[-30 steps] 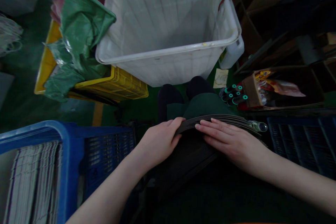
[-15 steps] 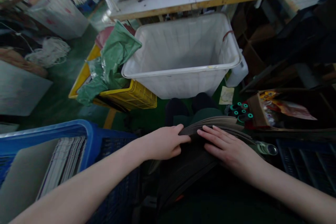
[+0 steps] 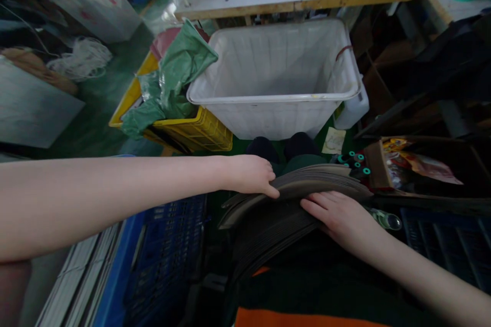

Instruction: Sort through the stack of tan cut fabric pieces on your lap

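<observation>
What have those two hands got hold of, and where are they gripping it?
A stack of dark sheets on the lap. The left hand lifts the top sheets by their near-left edge; the right hand lies flat on the sheets beneath.

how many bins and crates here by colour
white bin: 1
yellow crate: 1
blue crates: 2
total: 4
</observation>
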{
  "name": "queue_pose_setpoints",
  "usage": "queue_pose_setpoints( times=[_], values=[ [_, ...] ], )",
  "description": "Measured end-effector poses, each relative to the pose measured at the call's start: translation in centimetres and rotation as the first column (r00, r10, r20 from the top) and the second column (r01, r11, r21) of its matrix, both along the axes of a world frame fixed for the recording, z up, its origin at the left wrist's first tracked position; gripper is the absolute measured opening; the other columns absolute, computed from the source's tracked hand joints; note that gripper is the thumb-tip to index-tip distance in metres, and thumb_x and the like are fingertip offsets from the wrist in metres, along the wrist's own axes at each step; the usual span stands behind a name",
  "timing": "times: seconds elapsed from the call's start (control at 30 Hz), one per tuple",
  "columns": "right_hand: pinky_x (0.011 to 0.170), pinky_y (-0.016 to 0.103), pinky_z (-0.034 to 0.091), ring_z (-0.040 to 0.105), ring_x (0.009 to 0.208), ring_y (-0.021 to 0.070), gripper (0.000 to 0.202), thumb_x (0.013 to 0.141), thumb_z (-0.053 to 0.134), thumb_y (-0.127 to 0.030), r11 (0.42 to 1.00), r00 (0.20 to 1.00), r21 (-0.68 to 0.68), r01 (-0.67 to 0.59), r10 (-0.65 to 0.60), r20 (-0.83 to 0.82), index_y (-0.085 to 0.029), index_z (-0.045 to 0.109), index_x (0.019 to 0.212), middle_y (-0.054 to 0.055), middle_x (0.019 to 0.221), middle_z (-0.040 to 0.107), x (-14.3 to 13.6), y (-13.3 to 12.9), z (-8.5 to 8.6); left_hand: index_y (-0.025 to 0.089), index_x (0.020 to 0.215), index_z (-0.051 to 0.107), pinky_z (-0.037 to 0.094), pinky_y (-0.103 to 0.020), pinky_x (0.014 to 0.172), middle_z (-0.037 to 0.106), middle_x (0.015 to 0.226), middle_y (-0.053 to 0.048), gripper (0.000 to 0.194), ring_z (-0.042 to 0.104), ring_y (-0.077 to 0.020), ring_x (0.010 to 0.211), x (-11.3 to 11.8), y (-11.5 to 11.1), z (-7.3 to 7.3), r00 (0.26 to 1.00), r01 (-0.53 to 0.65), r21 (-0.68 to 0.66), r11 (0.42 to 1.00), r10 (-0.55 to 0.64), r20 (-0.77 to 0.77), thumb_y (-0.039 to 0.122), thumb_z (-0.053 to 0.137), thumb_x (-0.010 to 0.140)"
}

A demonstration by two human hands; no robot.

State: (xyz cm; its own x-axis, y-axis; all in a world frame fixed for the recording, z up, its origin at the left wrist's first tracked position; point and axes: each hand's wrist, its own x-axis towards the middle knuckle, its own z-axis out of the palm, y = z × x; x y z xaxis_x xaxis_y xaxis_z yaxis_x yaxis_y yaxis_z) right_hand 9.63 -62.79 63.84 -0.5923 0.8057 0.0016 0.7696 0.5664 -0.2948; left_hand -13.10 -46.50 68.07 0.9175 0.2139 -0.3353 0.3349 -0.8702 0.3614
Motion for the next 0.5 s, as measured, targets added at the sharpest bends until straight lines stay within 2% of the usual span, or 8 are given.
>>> queue_pose_setpoints(
  times=[0.07, 0.1, 0.13, 0.2, 0.3, 0.4, 0.5],
  values=[
    [0.078, 0.038, 0.052, 0.063, 0.092, 0.0227, 0.039, 0.082, 0.057, -0.01, 1.0, 1.0, -0.017, 0.018, -0.018, 0.019, -0.019, 0.056, 0.12, 0.01, 0.111, 0.064, 0.0, -0.1, -0.1, 0.041, 0.105, 0.068, 0.039, -0.035, 0.089, 0.066, 0.092, -0.005, 0.035, 0.059, -0.0236, 0.093, 0.1, -0.3, 0.1, 0.961, 0.274, 0.018, 0.962, -0.274, -0.029, 0.017, 0.052, 0.085],
    [0.077, 0.038, 0.052, 0.063, 0.092, 0.0229, 0.039, 0.082, 0.058, -0.01, 0.999, 0.999, -0.027, 0.024, -0.023, 0.03, -0.019, 0.056, 0.12, 0.01, 0.11, 0.064, 0.0, -0.1, -0.1, 0.04, 0.109, 0.067, 0.039, -0.036, 0.088, 0.065, 0.093, -0.007, 0.037, 0.058, -0.0244, 0.093, 0.1, -0.4, 0.2, 0.941, 0.337, 0.041, 0.94, -0.336, -0.044, 0.016, 0.048, 0.087],
    [0.076, 0.038, 0.052, 0.064, 0.091, 0.0229, 0.038, 0.082, 0.058, -0.011, 0.999, 0.999, -0.037, 0.026, -0.025, 0.038, -0.019, 0.056, 0.12, 0.009, 0.11, 0.064, 0.0, -0.1, 0.0, 0.039, 0.111, 0.066, 0.04, -0.036, 0.085, 0.064, 0.094, -0.008, 0.038, 0.058, -0.0247, 0.09, 0.1, -0.5, 0.4, 0.943, 0.332, 0.056, 0.942, -0.328, -0.061, 0.016, 0.046, 0.088],
    [0.076, 0.037, 0.053, 0.064, 0.091, 0.0228, 0.037, 0.083, 0.058, -0.012, 0.998, 0.999, -0.056, 0.023, -0.02, 0.05, -0.019, 0.055, 0.12, 0.009, 0.109, 0.063, 0.0, 0.0, 0.2, 0.037, 0.117, 0.064, 0.042, -0.034, 0.076, 0.062, 0.095, -0.008, 0.042, 0.059, -0.0233, 0.083, 0.1, -0.8, 0.9, 0.962, 0.244, 0.001, 0.97, -0.242, -0.127, 0.015, 0.045, 0.086],
    [0.076, 0.035, 0.052, 0.063, 0.09, 0.0222, 0.035, 0.085, 0.057, -0.014, 0.996, 0.998, -0.088, 0.015, -0.01, 0.058, -0.02, 0.055, 0.119, 0.008, 0.106, 0.064, 0.0, 0.4, 0.7, 0.034, 0.122, 0.062, 0.045, -0.029, 0.072, 0.061, 0.102, -0.006, 0.047, 0.061, -0.0198, 0.079, 0.2, -1.4, 1.6, 0.97, 0.026, -0.191, 0.981, -0.071, -0.231, 0.016, 0.047, 0.082],
    [0.075, 0.034, 0.052, 0.063, 0.088, 0.021, 0.032, 0.086, 0.057, -0.016, 0.994, 0.999, -0.109, 0.008, -0.003, 0.048, -0.02, 0.056, 0.117, 0.007, 0.101, 0.064, -0.1, 1.0, 0.8, 0.028, 0.12, 0.065, 0.047, -0.029, 0.082, 0.058, 0.111, -0.006, 0.04, 0.061, -0.0193, 0.087, 0.3, -2.9, 1.4, 0.97, -0.182, -0.315, 0.931, 0.117, -0.215, 0.04, 0.054, 0.083],
    [0.076, 0.035, 0.052, 0.063, 0.09, 0.0217, 0.03, 0.086, 0.056, -0.018, 0.998, 1.0, -0.068, -0.012, 0.014, 0.018, -0.018, 0.057, 0.117, 0.009, 0.102, 0.065, 0.0, 1.2, 0.6, 0.024, 0.116, 0.067, 0.047, -0.033, 0.09, 0.052, 0.118, -0.009, 0.063, 0.06, -0.0225, 0.096, 0.3, -5.0, 0.1, 0.933, -0.36, -0.307, 0.881, 0.335, -0.133, 0.069, 0.059, 0.073]
  ],
)
